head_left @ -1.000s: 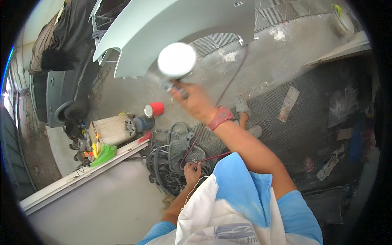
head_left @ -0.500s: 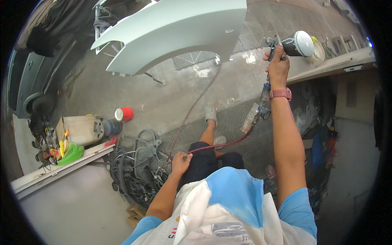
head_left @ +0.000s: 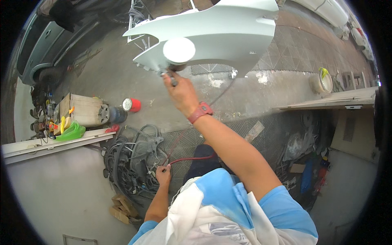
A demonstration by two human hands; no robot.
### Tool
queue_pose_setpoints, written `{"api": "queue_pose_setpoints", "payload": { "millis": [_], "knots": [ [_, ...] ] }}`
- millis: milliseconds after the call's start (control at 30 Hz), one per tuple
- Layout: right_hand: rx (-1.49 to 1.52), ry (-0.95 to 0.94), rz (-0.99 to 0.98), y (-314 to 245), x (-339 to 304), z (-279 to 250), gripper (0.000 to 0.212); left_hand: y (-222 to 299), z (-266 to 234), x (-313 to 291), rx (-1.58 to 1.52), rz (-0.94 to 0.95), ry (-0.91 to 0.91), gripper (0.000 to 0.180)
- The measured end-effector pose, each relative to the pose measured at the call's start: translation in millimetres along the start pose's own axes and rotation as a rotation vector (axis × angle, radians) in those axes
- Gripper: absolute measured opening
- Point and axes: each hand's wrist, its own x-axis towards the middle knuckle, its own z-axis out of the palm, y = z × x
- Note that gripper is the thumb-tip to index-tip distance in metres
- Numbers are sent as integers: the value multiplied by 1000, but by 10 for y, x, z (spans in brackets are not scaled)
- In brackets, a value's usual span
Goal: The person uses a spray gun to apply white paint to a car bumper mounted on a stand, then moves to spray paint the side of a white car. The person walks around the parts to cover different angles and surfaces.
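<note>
A spray gun (head_left: 178,65) with a white-lidded cup is gripped in my right hand (head_left: 183,96), which is blurred at the fingers. It is raised at the lower left end of a pale car fender (head_left: 220,30), overlapping it in view; whether they touch I cannot tell. The fender hangs on a stand (head_left: 136,15). Down by my left thigh, my left hand (head_left: 163,175) is closed round a red air hose (head_left: 190,158), which runs right and passes under my right forearm.
A tangle of black hoses and parts (head_left: 132,163) lies left of my legs. Beyond it stand a red can (head_left: 136,105), a blue bottle (head_left: 117,115) and a cardboard box (head_left: 83,112). At right are a ledge (head_left: 339,99) and a bucket (head_left: 320,83). A car (head_left: 49,49) stands far left.
My right hand has swung the spray gun from the far right across to the fender's left end. My left hand has dropped slightly left and nearer, still on the hose. The view has shifted.
</note>
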Motion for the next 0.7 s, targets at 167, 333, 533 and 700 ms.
{"api": "queue_pose_setpoints", "payload": {
  "millis": [167, 333, 533, 700],
  "knots": [
    [290, -262, 120, -126, 411, 94, 63, 197, 13, -92, -89, -117, -52, 33],
    [185, -30, 142, -87, 633, -893, 71, 911, 159, 133, -47, 20, -299, 32],
    [-11, 338, 177, 122, 530, -2699, 62, 1986, 499, 692, 152, 225, -759, 44],
    [-127, 615, 247, 124, 399, -3860, 67, 2794, 715, 900, 148, 331, -930, 47]
  ]
}}
